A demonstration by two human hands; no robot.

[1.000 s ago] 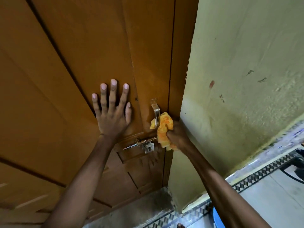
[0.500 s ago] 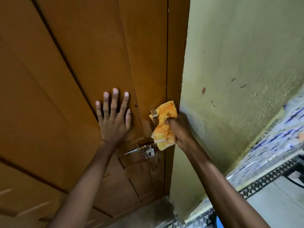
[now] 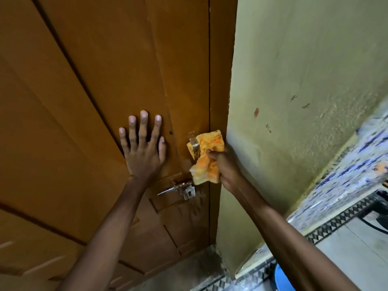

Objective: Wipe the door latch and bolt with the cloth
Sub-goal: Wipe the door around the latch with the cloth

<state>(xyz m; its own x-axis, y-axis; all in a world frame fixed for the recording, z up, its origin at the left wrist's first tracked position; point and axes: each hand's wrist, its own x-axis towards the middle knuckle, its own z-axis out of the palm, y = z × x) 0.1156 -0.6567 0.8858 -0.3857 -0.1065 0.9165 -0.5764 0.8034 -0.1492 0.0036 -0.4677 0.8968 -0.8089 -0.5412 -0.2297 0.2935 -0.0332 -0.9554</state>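
A brown wooden door (image 3: 94, 85) fills the left of the view. My left hand (image 3: 142, 150) lies flat on it, fingers spread, holding nothing. My right hand (image 3: 225, 166) grips a crumpled orange and yellow cloth (image 3: 206, 156) and presses it against the upright metal latch handle (image 3: 194, 147) near the door's right edge; the cloth sits behind and beside the handle. Below it the steel sliding bolt (image 3: 180, 189) with its hasp sticks out to the left, uncovered by the cloth.
The door frame (image 3: 220, 70) meets a pale green plaster wall (image 3: 304, 80) on the right. A patterned tile border (image 3: 340, 221) runs along the floor at lower right, with a blue object (image 3: 282, 280) at the bottom edge.
My right hand has carried the cloth up from the bolt's end to the latch handle. My left hand stays flat on the door.
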